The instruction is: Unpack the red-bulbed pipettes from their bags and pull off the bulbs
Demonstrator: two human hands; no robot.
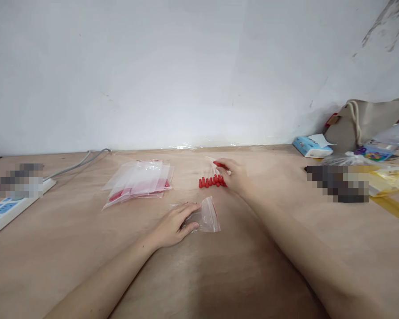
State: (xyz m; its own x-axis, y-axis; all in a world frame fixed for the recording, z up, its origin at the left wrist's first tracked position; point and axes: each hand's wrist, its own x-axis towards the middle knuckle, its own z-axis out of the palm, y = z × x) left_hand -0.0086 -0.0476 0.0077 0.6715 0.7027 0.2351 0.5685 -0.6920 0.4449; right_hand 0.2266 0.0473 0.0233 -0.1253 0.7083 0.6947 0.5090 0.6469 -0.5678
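1. Surface [69,248], one, brown; back edge against a pale wall [173,79].
2. Red pieces [206,182], several, small, bunched in an uneven row; placed between the surface's middle and its back edge.
3. Right hand [234,175], one; fingers curled in, thumb near forefinger, at the right end of the row. A red piece [218,163] shows at the fingertips; whether it is gripped, I cannot tell from here.
4. Clear bag [210,217], one, with a red strip along its right side; lies nearer the surface's front edge than the row.
5. Left hand [173,226], one; resting on the bag's left part, fingers loosely extended, thumb well apart, no pinch on the plastic.
6. Stack of bags [142,177], overlapping, toward the surface's back left corner, well apart from both hands.
7. Handling notes, my judgement: take pieces by fingertip from the row's end, so neighbours are not scattered. Keep the left palm light but steady; thin plastic likely slides or creases. Keep the right wrist clear of the bag.
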